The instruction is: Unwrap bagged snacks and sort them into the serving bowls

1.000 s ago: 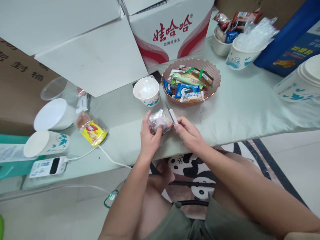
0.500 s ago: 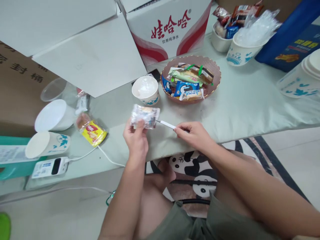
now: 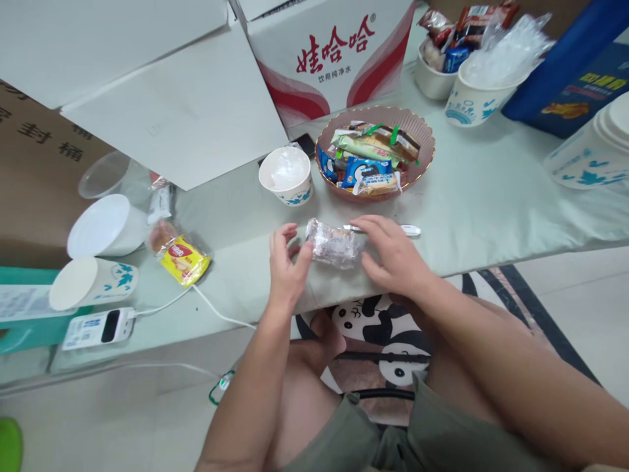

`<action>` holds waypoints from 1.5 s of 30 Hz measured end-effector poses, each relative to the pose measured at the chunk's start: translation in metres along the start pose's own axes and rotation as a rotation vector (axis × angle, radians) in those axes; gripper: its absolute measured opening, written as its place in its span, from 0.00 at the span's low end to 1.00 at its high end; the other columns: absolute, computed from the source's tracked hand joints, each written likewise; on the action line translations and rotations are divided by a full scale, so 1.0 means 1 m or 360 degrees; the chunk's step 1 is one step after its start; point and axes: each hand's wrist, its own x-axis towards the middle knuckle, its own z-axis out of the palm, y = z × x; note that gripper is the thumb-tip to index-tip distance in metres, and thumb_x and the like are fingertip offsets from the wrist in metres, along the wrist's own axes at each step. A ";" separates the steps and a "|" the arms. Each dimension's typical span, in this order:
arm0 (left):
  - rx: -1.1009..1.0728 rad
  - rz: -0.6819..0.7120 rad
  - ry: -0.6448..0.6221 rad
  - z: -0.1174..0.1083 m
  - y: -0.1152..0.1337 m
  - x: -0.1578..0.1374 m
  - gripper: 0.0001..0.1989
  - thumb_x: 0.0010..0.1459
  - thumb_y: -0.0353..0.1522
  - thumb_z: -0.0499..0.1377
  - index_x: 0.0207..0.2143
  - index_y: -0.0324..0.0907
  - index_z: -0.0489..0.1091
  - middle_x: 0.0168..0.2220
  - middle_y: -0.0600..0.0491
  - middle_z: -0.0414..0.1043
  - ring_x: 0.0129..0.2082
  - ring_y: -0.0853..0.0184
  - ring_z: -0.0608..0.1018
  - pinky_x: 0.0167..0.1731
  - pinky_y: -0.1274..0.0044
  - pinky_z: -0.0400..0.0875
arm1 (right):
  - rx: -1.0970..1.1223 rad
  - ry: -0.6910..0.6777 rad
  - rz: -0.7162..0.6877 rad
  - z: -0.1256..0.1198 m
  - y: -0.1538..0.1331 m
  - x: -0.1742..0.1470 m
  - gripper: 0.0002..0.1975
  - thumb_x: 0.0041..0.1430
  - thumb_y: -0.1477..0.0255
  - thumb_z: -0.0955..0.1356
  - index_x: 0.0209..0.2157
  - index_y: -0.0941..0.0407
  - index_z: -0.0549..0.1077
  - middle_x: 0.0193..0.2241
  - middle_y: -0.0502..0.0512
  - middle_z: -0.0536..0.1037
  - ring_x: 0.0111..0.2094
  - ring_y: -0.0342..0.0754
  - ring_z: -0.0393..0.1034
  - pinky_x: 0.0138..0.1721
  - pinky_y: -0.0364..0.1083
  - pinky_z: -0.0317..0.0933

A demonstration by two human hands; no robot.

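Note:
A snack in a clear, shiny wrapper [image 3: 333, 245] lies on the cloth-covered table between my two hands. My left hand [image 3: 289, 267] is at its left end, thumb and fingers apart, the thumb close to or touching the wrapper. On the other side my right hand [image 3: 393, 255] has its fingers spread over the table, near the wrapper's right end. Under and behind the right fingers lies a slim white knife [image 3: 411, 231], its middle hidden by the hand. Beyond them stand a paper cup [image 3: 286, 177] with clear plastic inside and a pink bowl [image 3: 423, 134] of packaged snacks.
A yellow snack packet [image 3: 184, 261], tipped paper cups [image 3: 93, 283] and a white device [image 3: 99, 329] with a cable are on the left. White cartons [image 3: 177, 111] stand behind. At the back right are a filled paper cup [image 3: 474, 105] and a blue box [image 3: 555, 72].
The wrapped snack has come down onto the table, further right, out of the left hand's grip. My right hand has let go of the knife, which now lies on the table.

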 end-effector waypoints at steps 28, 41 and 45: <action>-0.0914 -0.0846 0.0672 -0.012 0.017 0.024 0.11 0.48 0.34 0.65 0.32 0.43 0.66 0.27 0.59 0.69 0.23 0.74 0.73 0.23 0.81 0.68 | 0.0679 0.0857 0.0795 -0.004 0.005 0.010 0.07 0.58 0.74 0.62 0.39 0.51 0.65 0.40 0.57 0.75 0.41 0.51 0.74 0.42 0.52 0.68; 0.0126 -0.0575 -0.0177 -0.021 0.010 0.008 0.21 0.48 0.49 0.69 0.18 0.42 0.71 0.18 0.53 0.69 0.20 0.68 0.69 0.22 0.76 0.63 | -0.0039 -0.0286 0.0284 0.013 -0.010 0.011 0.13 0.61 0.75 0.61 0.43 0.56 0.76 0.41 0.61 0.80 0.43 0.57 0.73 0.45 0.53 0.65; 0.0243 -0.0459 -0.0243 -0.018 0.006 0.005 0.16 0.54 0.44 0.65 0.24 0.41 0.76 0.23 0.52 0.75 0.26 0.64 0.75 0.26 0.76 0.65 | 0.0086 -0.0300 0.0192 0.018 -0.010 0.009 0.18 0.61 0.70 0.64 0.51 0.58 0.72 0.48 0.65 0.79 0.48 0.59 0.73 0.51 0.56 0.65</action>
